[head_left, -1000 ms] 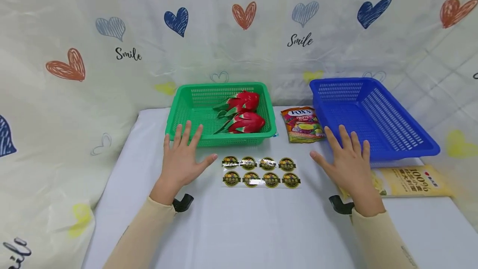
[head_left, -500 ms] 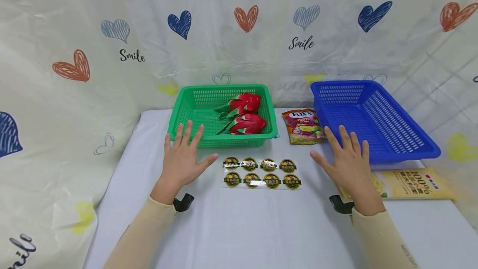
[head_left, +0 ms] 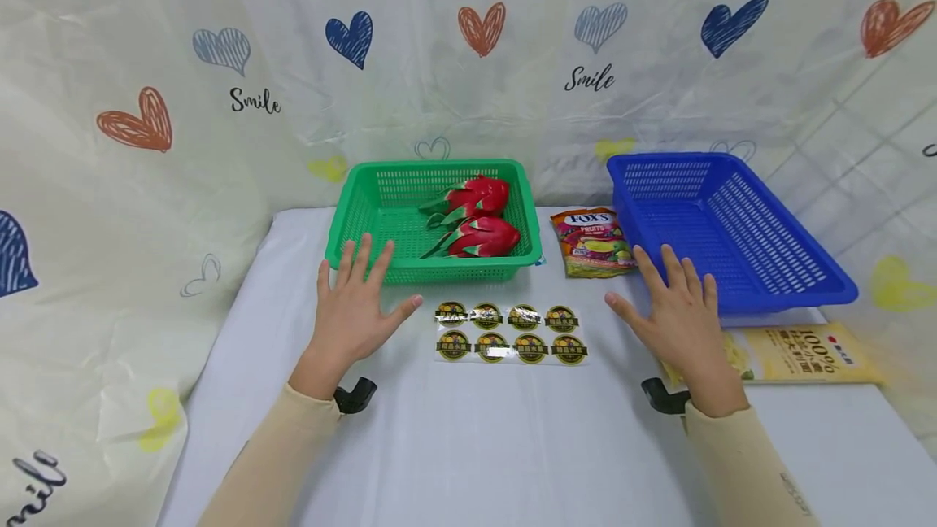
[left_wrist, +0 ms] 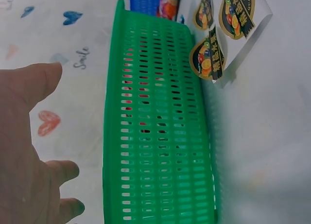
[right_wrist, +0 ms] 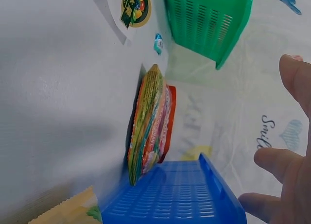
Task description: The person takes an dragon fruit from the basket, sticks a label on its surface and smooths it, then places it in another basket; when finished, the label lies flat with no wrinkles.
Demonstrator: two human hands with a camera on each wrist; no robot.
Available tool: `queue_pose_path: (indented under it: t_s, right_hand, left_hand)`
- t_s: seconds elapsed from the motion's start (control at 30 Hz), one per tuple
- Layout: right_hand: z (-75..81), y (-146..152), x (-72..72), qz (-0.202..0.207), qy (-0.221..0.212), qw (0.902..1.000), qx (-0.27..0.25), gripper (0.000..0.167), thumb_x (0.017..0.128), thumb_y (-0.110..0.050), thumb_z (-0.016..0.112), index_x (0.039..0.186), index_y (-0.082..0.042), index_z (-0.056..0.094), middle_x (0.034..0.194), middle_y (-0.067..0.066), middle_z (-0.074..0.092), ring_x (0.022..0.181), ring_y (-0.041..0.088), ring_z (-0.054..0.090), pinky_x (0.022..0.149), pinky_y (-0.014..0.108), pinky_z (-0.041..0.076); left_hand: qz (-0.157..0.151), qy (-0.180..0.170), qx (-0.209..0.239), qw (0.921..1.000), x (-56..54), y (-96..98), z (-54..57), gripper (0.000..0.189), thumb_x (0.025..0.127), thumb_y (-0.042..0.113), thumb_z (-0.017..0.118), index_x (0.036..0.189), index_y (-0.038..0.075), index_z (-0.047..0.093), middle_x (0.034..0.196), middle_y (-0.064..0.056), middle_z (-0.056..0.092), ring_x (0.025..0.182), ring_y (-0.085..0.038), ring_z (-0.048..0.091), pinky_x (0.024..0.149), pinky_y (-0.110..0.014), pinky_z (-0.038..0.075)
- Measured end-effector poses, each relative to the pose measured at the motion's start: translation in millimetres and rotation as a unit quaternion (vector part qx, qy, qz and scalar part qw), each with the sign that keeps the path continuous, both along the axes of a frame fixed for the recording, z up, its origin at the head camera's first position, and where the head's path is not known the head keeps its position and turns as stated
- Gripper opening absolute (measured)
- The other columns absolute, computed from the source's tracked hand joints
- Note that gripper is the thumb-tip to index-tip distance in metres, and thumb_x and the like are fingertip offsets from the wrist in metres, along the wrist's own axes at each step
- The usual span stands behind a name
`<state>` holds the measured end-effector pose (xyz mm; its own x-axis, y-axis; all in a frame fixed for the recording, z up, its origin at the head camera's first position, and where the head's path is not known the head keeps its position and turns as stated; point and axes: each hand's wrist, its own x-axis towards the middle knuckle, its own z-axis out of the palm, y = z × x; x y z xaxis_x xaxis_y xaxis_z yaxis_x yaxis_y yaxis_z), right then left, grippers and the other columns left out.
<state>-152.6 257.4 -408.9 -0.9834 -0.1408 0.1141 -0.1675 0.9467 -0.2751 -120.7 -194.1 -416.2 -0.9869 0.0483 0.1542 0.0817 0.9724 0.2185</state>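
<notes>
My left hand point(head_left: 351, 311) is held over the table with its fingers spread, just in front of the green basket point(head_left: 454, 270). Two red dragon fruits point(head_left: 483, 236) with green-tipped scales lie in that basket. Between my hands a sheet of round black-and-gold stickers point(head_left: 510, 334) lies flat. My right hand point(head_left: 681, 324), fingers also spread, hovers near the front left corner of the blue basket point(head_left: 786, 299). Both hands hold nothing. In the left wrist view the thumb point(left_wrist: 43, 80) and fingertips show beside the green basket's wall point(left_wrist: 155, 117).
A Fox's fruit candy bag point(head_left: 591, 244) lies between the two baskets. Partly behind my right hand is a yellow pasta packet point(head_left: 805, 354), in front of the blue basket. A small blue wrapper point(right_wrist: 158, 44) sits by the green basket. A heart-printed curtain point(head_left: 410, 104) hangs behind the table.
The head view shifts slightly. Both hands keep their spread pose over the table, and the baskets, fruits and stickers stay in place.
</notes>
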Motion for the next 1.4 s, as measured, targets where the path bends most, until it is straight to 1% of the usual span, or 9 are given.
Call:
queue_pose_path:
  t_s: [0.43,0.57,0.73,0.83,1.0,1.1,1.2,1.33,1.4]
  right_hand:
    - [4.3,-10.3,-13.5,0.002,0.004,0.9998,-0.020,0.094,0.097,-0.074,0.050,0.168,-0.025,0.015,0.170,0.030,0.014,0.151,0.061,0.017,0.120,0.079,0.003]
    - [8.0,-21.0,-26.1,0.015,0.005,0.9997,-0.016,0.093,0.097,-0.071,0.054,0.168,-0.022,0.019,0.169,0.031,0.019,0.151,0.061,0.020,0.120,0.080,0.006]
    - [12.6,-40.1,-47.2,0.036,-0.005,0.9994,0.000,0.090,0.098,-0.068,0.056,0.166,-0.019,0.025,0.167,0.030,0.025,0.149,0.061,0.024,0.119,0.080,0.012]
    - [16.3,-55.0,-60.2,0.051,-0.013,0.9986,0.002,0.089,0.098,-0.067,0.057,0.165,-0.017,0.029,0.165,0.030,0.029,0.148,0.061,0.027,0.118,0.079,0.017]
    - [23.3,-81.9,-81.8,0.085,-0.022,0.9961,0.009,0.085,0.099,-0.063,0.059,0.163,-0.015,0.033,0.162,0.027,0.037,0.145,0.057,0.036,0.112,0.078,0.031]
    - [25.9,-99.0,-93.0,0.104,-0.031,0.9939,0.017,0.085,0.098,-0.061,0.061,0.163,-0.015,0.033,0.161,0.025,0.039,0.145,0.054,0.039,0.111,0.076,0.035]
    - [27.2,-115.1,-102.0,0.118,-0.050,0.9914,0.025,0.085,0.097,-0.061,0.063,0.163,-0.017,0.033,0.162,0.024,0.038,0.146,0.052,0.039,0.113,0.074,0.035]
    - [28.0,-135.9,-111.4,0.140,-0.066,0.9873,0.034,0.083,0.095,-0.057,0.070,0.162,-0.021,0.036,0.164,0.023,0.037,0.148,0.050,0.037,0.116,0.072,0.034]
    - [28.5,-146.0,-115.6,0.159,-0.060,0.9846,0.040,0.083,0.093,-0.054,0.074,0.160,-0.021,0.040,0.162,0.023,0.039,0.147,0.050,0.039,0.117,0.071,0.034]
  left_hand:
    - [-0.002,0.006,0.031,0.9995,1.9,-7.1,3.9,0.095,0.095,0.081,0.043,0.168,0.028,0.015,0.177,-0.012,0.009,0.163,-0.041,0.007,0.125,-0.073,0.007]
    - [-0.022,-0.005,0.106,0.9941,3.5,-9.2,2.3,0.089,0.099,0.074,0.046,0.168,0.028,0.014,0.176,-0.013,0.009,0.163,-0.042,0.008,0.124,-0.073,0.009]
    - [-0.050,-0.002,0.211,0.9762,6.7,-10.8,-0.5,0.079,0.104,0.061,0.050,0.167,0.024,0.021,0.176,-0.013,0.014,0.161,-0.045,0.014,0.120,-0.078,0.015]
    - [-0.065,0.009,0.279,0.9581,9.6,-11.3,-1.9,0.069,0.107,0.048,0.053,0.165,0.021,0.029,0.173,-0.013,0.022,0.160,-0.043,0.020,0.120,-0.076,0.019]
    - [-0.086,-0.001,0.391,0.9162,14.1,-11.8,-6.8,0.052,0.109,0.031,0.052,0.157,0.014,0.041,0.162,-0.015,0.040,0.146,-0.039,0.041,0.117,-0.063,0.036]
    - [-0.081,-0.037,0.438,0.8946,14.0,-12.7,-13.7,0.046,0.112,0.032,0.046,0.153,0.010,0.046,0.157,-0.017,0.048,0.140,-0.037,0.046,0.114,-0.058,0.040]
    - [-0.067,-0.089,0.485,0.8676,10.4,-12.0,-21.8,0.048,0.114,0.036,0.039,0.151,0.007,0.048,0.156,-0.019,0.050,0.142,-0.038,0.047,0.116,-0.059,0.040]
    - [-0.045,-0.142,0.546,0.8245,3.2,-10.2,-29.8,0.055,0.114,0.042,0.035,0.152,0.003,0.046,0.157,-0.023,0.048,0.144,-0.042,0.047,0.118,-0.060,0.040]
    - [-0.037,-0.153,0.569,0.8071,-0.4,-9.2,-31.7,0.058,0.114,0.043,0.033,0.153,0.002,0.044,0.157,-0.024,0.048,0.144,-0.043,0.047,0.119,-0.059,0.040]
